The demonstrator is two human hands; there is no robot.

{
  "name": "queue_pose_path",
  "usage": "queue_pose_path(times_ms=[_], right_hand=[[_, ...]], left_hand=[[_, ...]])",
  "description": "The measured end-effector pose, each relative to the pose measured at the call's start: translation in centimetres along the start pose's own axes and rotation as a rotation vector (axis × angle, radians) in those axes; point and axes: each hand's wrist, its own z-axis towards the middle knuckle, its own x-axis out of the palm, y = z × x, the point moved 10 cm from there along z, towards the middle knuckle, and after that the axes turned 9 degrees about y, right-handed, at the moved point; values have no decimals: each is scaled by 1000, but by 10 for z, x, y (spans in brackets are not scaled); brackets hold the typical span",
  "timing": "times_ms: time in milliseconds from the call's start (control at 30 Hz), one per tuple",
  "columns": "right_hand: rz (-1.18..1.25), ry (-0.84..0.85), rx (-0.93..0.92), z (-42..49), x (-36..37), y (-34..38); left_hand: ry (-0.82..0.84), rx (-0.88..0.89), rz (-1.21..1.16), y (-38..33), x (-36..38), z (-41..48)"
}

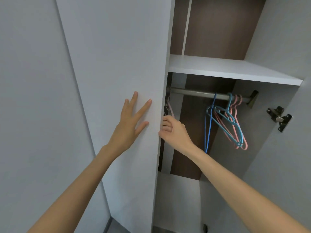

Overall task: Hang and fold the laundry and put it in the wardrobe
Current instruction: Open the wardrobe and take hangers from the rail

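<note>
- Here the left hand (pixel 129 125) lies flat against the front of the pale grey wardrobe door (pixel 117 56), fingers straight and spread, holding nothing
- The right hand (pixel 175 132) grips that door's free edge, thumb on the near side and fingers curled round behind it, their tips hidden
- The open wardrobe compartment (pixel 218 162) stands straight ahead, to the right of the door, with a dark brown back panel (pixel 218 31)
- A white flat shelf (pixel 227 68) crosses it high up; just below runs a silver metal hanging rail (pixel 193 93)
- On the rail's right half hang a thin blue wire hanger (pixel 206 132), teal plastic hangers (pixel 235 126) and pink plastic hangers (pixel 244 145), bunched close together
- A pale pink hanger (pixel 170 110) shows just beside the door edge, above the right hand, mostly hidden
- A dark metal hinge (pixel 278 118) sits on the grey panel (pixel 277 165) on the right
</note>
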Motion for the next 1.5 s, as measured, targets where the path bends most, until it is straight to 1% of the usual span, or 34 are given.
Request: queue_pose_path(times_ms=[100,200,367,467,533,733,933,1033,1133,1333,1500], right_hand=[[63,108,-25,-26,27,17],[56,228,-42,-48,52,30],[34,372,-49,-69,96,51],[4,445,-69,-76,123,67],[-27,499,-86,-80,143,76],[-89,646,-169,-85,215,102],[-147,717,-222,-76,294,129],[-155,782,-230,-69,329,138],[-134,807,-217,-61,353,143],[-170,757,-213,-40,370,150],[-161,758,-226,-31,377,149]], left_hand=[[13,-31,-43,-6,-19,-35],[29,-149,-102,-6,-41,-74],[31,-328,-508,-14,-66,-130],[-3,-431,-662,-4,-80,-153],[-46,-472,-712,6,-93,-168],[-247,-611,-752,52,-148,-218],[-371,-730,-847,94,-193,-264],[-395,-773,-844,112,-210,-277],[-401,-785,-843,126,-220,-286],[-403,-786,-839,145,-227,-295],[-331,-771,-758,145,-233,-296]])
